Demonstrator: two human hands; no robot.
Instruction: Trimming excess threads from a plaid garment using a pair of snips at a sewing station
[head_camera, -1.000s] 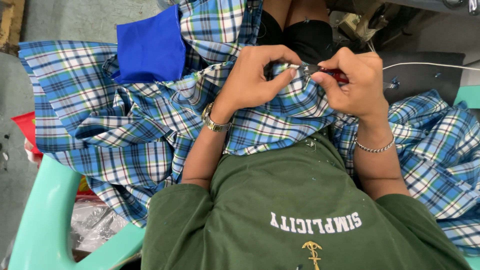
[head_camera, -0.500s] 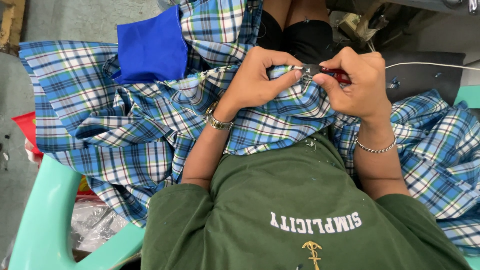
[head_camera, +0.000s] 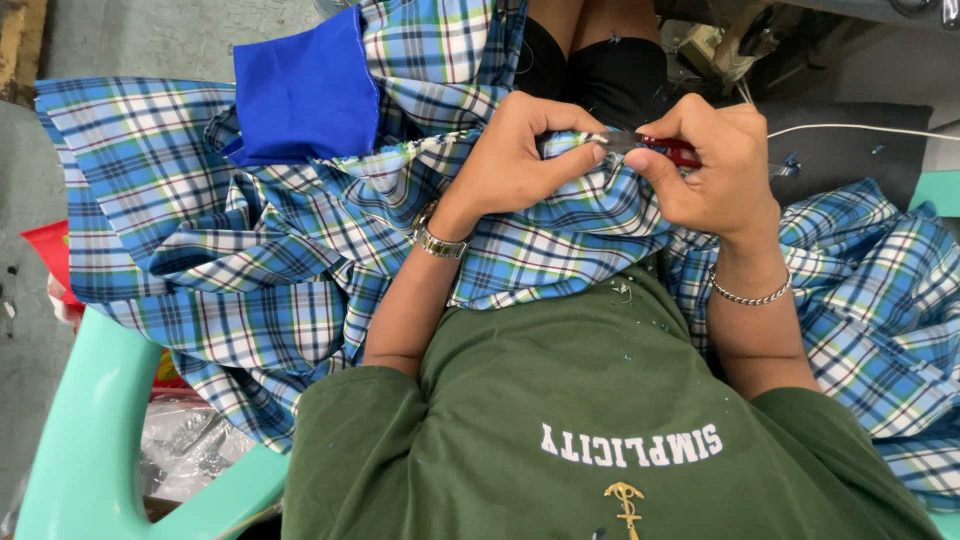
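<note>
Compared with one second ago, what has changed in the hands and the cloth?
Very little. The left hand has slid slightly toward the right hand, so its fingers now meet the red-handled snips at the seam. Nothing was taken up or let go. The plaid cloth, the blue piece and both grips stayed as they were.

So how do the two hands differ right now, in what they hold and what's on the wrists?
The left hand pinches only the plaid cloth; the right hand holds a small red-handled tool against that cloth. The left wrist wears a metal watch; the right wrist wears a thin chain bracelet. Both hands are bare and meet at the same bunched edge of the cloth, over the lap.
</note>
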